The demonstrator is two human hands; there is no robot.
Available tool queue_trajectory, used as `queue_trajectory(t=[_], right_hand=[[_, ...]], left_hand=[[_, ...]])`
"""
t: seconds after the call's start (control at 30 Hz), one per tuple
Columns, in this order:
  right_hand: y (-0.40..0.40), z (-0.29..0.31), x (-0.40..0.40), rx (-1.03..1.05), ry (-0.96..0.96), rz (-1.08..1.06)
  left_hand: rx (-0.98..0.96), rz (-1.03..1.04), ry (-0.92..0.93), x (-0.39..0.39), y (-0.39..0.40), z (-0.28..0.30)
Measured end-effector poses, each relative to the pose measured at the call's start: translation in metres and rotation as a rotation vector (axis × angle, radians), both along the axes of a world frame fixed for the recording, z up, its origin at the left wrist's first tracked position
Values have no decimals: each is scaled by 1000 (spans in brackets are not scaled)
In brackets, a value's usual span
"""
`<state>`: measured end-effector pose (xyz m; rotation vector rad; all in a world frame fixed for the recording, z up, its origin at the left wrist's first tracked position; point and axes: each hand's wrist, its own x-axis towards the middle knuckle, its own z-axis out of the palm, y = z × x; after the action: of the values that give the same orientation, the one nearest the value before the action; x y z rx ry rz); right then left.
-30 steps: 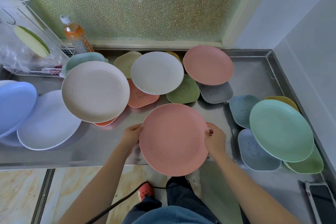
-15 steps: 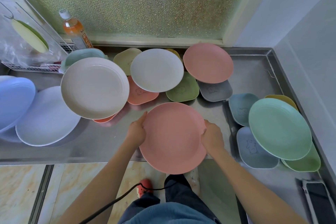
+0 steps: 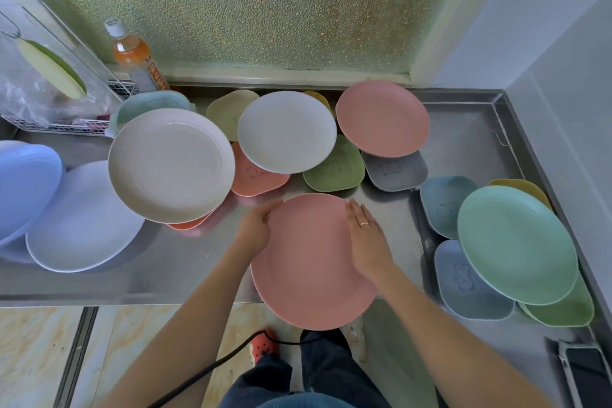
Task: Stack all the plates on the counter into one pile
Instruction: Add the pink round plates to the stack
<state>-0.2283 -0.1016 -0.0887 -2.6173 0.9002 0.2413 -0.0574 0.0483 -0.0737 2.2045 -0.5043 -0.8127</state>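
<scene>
Head view: two pink round plates visible, one at the tabletop (image 3: 185, 262) edge (image 3: 308, 262). Left hand (image 3: 255, 230) grips its rim; right hand (image 3: 366, 235) lies flat, fingers extended, on it.

round pink plate (image 3: 311, 272) lies flat, overhanging the counter's front edge, other coloured plates scattered overlapping behind.

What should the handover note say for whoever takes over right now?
Left hand: gripping the left rim of the near pink plate.
Right hand: lying flat on the same plate's right side.
That plate overhangs the counter front edge.
Done: no single pile yet.
Left: the beige plate, white plate, far pink plate, mint plate, blue plates at far left, and the small square dishes under them are scattered in loose overlaps.
</scene>
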Motion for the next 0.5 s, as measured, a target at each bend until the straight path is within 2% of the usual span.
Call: queue_trajectory(t=[0.27, 0.5], right_hand=[[-1, 3, -1, 36, -26, 6], [-19, 16, 2, 75, -237, -42]], left_hand=[[-53, 58, -9, -1, -3, 0], [-95, 215, -191, 11, 12, 11]])
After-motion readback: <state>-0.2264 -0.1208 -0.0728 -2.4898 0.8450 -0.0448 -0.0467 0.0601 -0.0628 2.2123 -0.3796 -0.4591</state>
